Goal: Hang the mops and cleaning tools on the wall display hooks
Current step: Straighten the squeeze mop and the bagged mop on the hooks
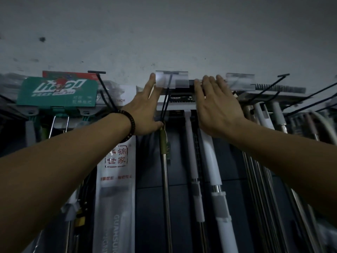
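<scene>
Head view: both my arms reach up to wall display. Left hand (144, 108) open, fingers straight, tips beside clear tag holder (171, 79). Thumb touches top of green mop handle (163, 141). That handle meets black wire hook (165, 105), shiny pole below it. Right hand (217, 106) open too, fingers flat, tips at dark mop head (179, 98) up top. White mop handle (209, 152) hangs just under right hand. Bead bracelet (130, 123) on left wrist. Teal box (58, 92) off to left.
</scene>
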`<move>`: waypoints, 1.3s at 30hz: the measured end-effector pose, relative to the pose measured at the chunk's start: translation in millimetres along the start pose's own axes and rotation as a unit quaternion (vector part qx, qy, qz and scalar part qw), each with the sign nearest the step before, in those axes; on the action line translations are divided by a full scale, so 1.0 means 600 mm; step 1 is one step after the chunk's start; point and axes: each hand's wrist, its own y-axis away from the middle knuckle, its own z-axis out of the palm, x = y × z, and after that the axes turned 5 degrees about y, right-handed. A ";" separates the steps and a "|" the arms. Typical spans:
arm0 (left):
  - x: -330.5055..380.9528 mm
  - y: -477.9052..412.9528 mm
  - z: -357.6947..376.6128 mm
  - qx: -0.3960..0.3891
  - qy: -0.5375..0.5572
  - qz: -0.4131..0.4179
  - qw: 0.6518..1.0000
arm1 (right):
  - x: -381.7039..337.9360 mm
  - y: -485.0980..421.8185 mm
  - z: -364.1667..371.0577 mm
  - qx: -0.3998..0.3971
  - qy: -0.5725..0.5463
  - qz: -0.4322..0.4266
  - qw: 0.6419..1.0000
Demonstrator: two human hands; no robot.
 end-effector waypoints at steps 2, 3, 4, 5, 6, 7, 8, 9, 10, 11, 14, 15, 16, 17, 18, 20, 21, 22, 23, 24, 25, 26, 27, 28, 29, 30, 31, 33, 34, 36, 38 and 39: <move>0.002 -0.004 0.006 -0.013 0.006 -0.012 1.000 | -0.006 -0.003 0.008 -0.021 -0.020 -0.008 1.000; 0.003 -0.007 0.011 -0.023 0.004 -0.019 1.000 | -0.007 -0.005 0.014 -0.030 -0.033 -0.011 0.999; 0.005 -0.010 0.018 -0.034 0.001 -0.029 0.999 | -0.008 -0.008 0.021 -0.039 -0.051 -0.012 0.998; 0.005 -0.014 0.025 -0.044 0.003 -0.039 0.998 | -0.009 -0.013 0.028 -0.048 -0.075 -0.011 0.996; 0.005 -0.017 0.032 -0.049 0.010 -0.049 0.998 | -0.011 -0.018 0.035 -0.058 -0.106 -0.009 0.993; 0.004 -0.021 0.040 -0.051 0.022 -0.057 0.997 | -0.013 -0.024 0.042 -0.070 -0.139 -0.007 0.988; 0.002 -0.025 0.047 -0.051 0.034 -0.063 0.996 | -0.015 -0.029 0.048 -0.084 -0.171 -0.003 0.982; -0.001 -0.029 0.054 -0.050 0.042 -0.069 0.995 | -0.017 -0.034 0.055 -0.098 -0.198 0.001 0.975; -0.002 -0.031 0.059 -0.051 0.045 -0.076 0.995 | -0.019 -0.038 0.061 -0.110 -0.217 0.004 0.970; -0.003 -0.034 0.063 -0.053 0.048 -0.083 0.994 | -0.021 -0.042 0.068 -0.120 -0.231 0.006 0.966; -0.003 -0.037 0.072 -0.058 0.069 -0.105 0.990 | -0.025 -0.048 0.085 -0.140 -0.248 0.005 0.959; -0.003 -0.038 0.075 -0.057 0.077 -0.111 0.989 | -0.027 -0.048 0.089 -0.144 -0.250 0.002 0.957; -0.004 -0.038 0.078 -0.056 0.081 -0.114 0.989 | -0.028 -0.047 0.093 -0.145 -0.251 0.000 0.957; -0.005 -0.039 0.081 -0.053 0.084 -0.116 0.988 | -0.029 -0.047 0.096 -0.145 -0.254 -0.002 0.956; -0.005 -0.037 0.084 -0.048 0.087 -0.117 0.988 | -0.030 -0.045 0.098 -0.143 -0.258 -0.003 0.955; -0.007 -0.038 0.089 -0.034 0.096 -0.121 0.988 | -0.031 -0.043 0.102 -0.135 -0.266 -0.002 0.954; -0.009 -0.039 0.092 -0.028 0.103 -0.126 0.986 | -0.031 -0.042 0.105 -0.130 -0.269 -0.002 0.954; -0.009 -0.038 0.094 -0.026 0.108 -0.130 0.985 | -0.030 -0.041 0.106 -0.126 -0.268 0.000 0.955; -0.008 -0.038 0.095 -0.022 0.112 -0.132 0.985 | -0.030 -0.040 0.108 -0.121 -0.267 0.001 0.956; -0.005 -0.038 0.095 -0.019 0.116 -0.133 0.984 | -0.028 -0.040 0.109 -0.116 -0.265 0.004 0.957; -0.002 -0.037 0.093 -0.012 0.122 -0.134 0.983 | -0.028 -0.039 0.109 -0.112 -0.264 0.007 0.958; 0.001 -0.034 0.090 -0.010 0.129 -0.143 0.981 | -0.028 -0.037 0.104 -0.108 -0.267 0.009 0.958; 0.003 -0.033 0.088 -0.011 0.138 -0.153 0.979 | -0.029 -0.033 0.099 -0.107 -0.268 0.011 0.957; 0.006 -0.029 0.083 -0.020 0.148 -0.168 0.974 | -0.031 -0.028 0.090 -0.111 -0.271 0.011 0.956; 0.006 -0.024 0.080 -0.024 0.166 -0.177 0.970 | -0.035 -0.022 0.081 -0.115 -0.275 0.010 0.955; 0.009 -0.016 0.073 -0.022 0.183 -0.191 0.964 | -0.040 -0.013 0.066 -0.123 -0.286 0.011 0.950; 0.009 -0.006 0.068 -0.014 0.202 -0.206 0.957 | -0.048 -0.005 0.050 -0.126 -0.300 0.013 0.946; 0.018 0.023 0.053 0.000 0.254 -0.237 0.938 | -0.065 0.011 0.013 -0.120 -0.332 0.030 0.935; 0.023 0.042 0.044 0.000 0.288 -0.249 0.925 | -0.075 0.019 -0.008 -0.113 -0.346 0.040 0.931; 0.031 0.081 0.025 0.001 0.359 -0.266 0.895 | -0.096 0.030 -0.052 -0.093 -0.372 0.058 0.922; 0.032 0.124 0.006 0.007 0.407 -0.276 0.871 | -0.118 0.040 -0.090 -0.096 -0.407 0.081 0.905; 0.033 0.146 -0.007 0.009 0.427 -0.276 0.861 | -0.131 0.047 -0.112 -0.101 -0.424 0.090 0.896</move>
